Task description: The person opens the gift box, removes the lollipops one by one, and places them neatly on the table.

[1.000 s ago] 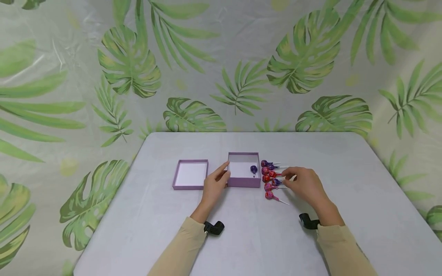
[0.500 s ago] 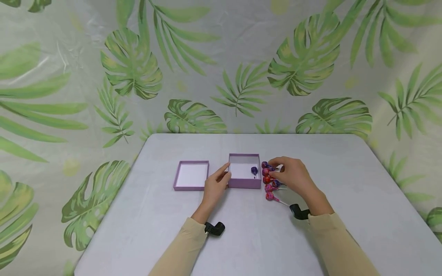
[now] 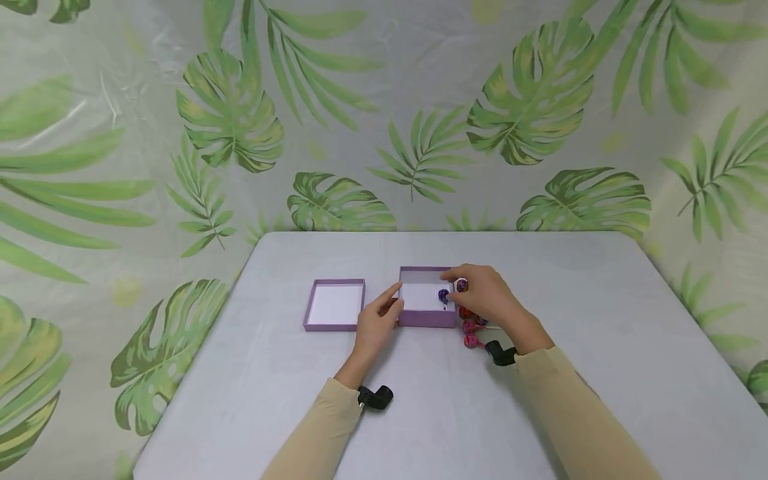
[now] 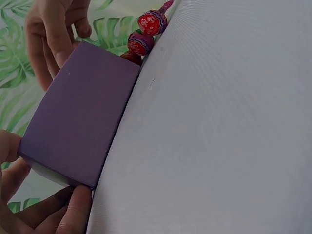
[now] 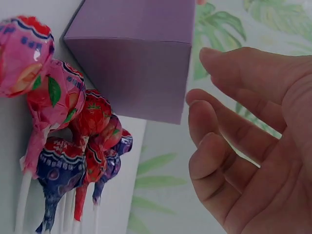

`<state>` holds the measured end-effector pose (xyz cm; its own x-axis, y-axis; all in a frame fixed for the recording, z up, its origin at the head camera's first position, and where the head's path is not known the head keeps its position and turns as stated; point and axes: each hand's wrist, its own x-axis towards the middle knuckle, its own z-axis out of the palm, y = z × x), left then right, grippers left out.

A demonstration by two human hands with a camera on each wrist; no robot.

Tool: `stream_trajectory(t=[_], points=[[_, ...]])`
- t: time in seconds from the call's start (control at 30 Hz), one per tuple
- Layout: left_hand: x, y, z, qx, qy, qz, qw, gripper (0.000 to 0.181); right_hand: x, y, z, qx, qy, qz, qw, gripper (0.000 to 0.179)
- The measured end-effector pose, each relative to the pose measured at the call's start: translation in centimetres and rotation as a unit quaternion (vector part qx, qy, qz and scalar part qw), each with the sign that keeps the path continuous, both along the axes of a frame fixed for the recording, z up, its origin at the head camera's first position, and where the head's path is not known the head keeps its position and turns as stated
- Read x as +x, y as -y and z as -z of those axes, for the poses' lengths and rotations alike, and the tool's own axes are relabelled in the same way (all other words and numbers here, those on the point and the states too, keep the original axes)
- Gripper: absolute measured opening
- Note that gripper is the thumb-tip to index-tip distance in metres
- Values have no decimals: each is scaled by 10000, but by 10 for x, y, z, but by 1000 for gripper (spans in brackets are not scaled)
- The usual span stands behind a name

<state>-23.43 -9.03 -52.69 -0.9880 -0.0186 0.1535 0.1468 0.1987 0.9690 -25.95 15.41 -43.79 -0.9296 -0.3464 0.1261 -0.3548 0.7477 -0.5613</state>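
In the head view, my left hand (image 3: 375, 327) holds the left side of an open purple box (image 3: 427, 319), its fingertips along that wall and at the near corner. The left wrist view shows those bent fingers (image 4: 75, 212) against the box end. My right hand (image 3: 485, 293) hangs over the right wall, thumb and fingers spread apart with nothing between them. A dark purple lollipop (image 3: 443, 295) lies inside the box, close to the right fingertips. Several wrapped lollipops lie beside the box, including a pink one (image 5: 58, 92) and a purple one (image 5: 61, 165); my right hand partly hides them from above.
A shallow purple-edged lid (image 3: 335, 308) with a white inside lies left of the box. All of it stands on a white table (image 3: 420, 413), with a leaf-patterned curtain (image 3: 420, 133) behind the far edge.
My right hand has moved left from the lollipop sticks, across the lollipop heads, to above the box's right wall. The left hand stays at the box.
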Motion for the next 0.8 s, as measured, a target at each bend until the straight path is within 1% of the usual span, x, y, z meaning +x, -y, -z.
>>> stream_trajectory(t=[0.27,0.4,0.53,0.7,0.8], points=[[0,0,1,-100,4,17,9999,39,-14,11,5,490,175,-220,9984,36],[0,-1,2,-99,-19,75,9999,40,-19,16,8,809,400,-310,9954,42],[1,0,2,-118,-54,98,9999,41,-22,21,8,1071,570,-387,9919,49],[0,0,1,-144,-101,88,9998,41,-25,26,7,1332,581,-354,9888,50],[-1,1,0,-176,-125,59,9997,41,-27,30,8,1552,486,-373,9860,47]])
